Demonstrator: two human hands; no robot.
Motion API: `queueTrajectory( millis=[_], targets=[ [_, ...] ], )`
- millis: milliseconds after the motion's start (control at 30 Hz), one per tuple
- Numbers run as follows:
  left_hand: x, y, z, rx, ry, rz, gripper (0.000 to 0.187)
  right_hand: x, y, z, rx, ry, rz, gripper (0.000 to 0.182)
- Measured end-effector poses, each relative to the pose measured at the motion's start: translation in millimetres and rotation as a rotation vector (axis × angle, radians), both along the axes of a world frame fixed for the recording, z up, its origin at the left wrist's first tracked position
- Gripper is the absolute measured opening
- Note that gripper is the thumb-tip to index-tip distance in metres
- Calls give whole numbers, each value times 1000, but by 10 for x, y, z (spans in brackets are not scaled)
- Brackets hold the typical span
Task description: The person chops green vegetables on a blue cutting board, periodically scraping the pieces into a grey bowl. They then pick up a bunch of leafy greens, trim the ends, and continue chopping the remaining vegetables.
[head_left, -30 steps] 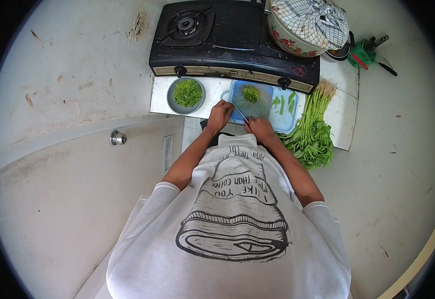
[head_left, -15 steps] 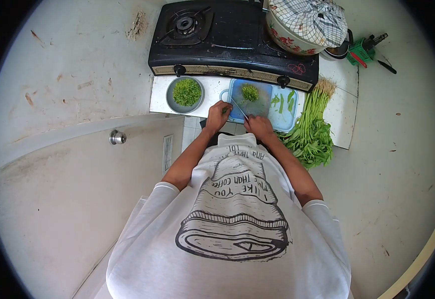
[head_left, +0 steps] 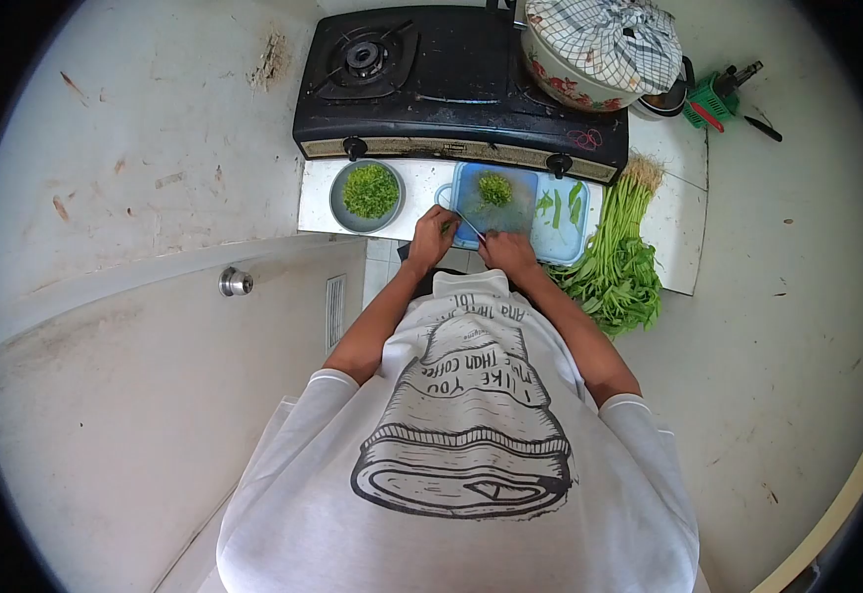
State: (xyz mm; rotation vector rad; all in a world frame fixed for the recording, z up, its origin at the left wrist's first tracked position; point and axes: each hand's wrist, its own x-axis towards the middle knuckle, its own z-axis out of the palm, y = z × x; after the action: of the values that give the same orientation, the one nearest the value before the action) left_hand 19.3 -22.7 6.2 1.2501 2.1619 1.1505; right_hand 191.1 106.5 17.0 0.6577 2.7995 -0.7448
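My right hand point(head_left: 509, 252) is closed round the handle of a knife point(head_left: 472, 227), whose blade points up and left over the near edge of the blue cutting board point(head_left: 518, 225). My left hand point(head_left: 435, 232) is closed at the board's left corner, on a small piece of green vegetable point(head_left: 445, 227) that is mostly hidden by the fingers. A little heap of chopped greens point(head_left: 494, 189) lies on the board. To its right, a few green pieces point(head_left: 558, 210) rest in a light blue tray point(head_left: 572, 244).
A grey bowl of chopped greens point(head_left: 370, 191) stands on the left. Behind is a black gas stove point(head_left: 451, 59) with a cloth-covered pot point(head_left: 575, 89). A bundle of leafy stems point(head_left: 621, 237) lies at right, near a green basket point(head_left: 706, 102) and another knife point(head_left: 764, 128).
My right hand and the knife have moved slightly left, closer to my left hand. The view has shifted a little.
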Motion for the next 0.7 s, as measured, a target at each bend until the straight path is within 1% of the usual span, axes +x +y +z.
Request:
queueTrajectory(
  millis=[200, 300, 367, 467, 700],
  targets=[
    [10, -40, 41, 40, -25, 4, 14, 90, 26, -73, -9, 13, -7, 38],
    [-7, -34, 36, -20, -39, 9, 13, 103, 29, -30, -16, -13, 16, 37],
    [-23, -33, 31, -7, -26, 6, 13, 112, 12, 45, -8, -23, 50, 34],
    [-24, -28, 42, -13, -28, 6, 12, 94, 6, 90, -17, -36, 43, 35],
    [-22, -23, 43, -9, 14, -4, 10, 41, -9, 5, 1, -42, 50, 33]
  ],
)
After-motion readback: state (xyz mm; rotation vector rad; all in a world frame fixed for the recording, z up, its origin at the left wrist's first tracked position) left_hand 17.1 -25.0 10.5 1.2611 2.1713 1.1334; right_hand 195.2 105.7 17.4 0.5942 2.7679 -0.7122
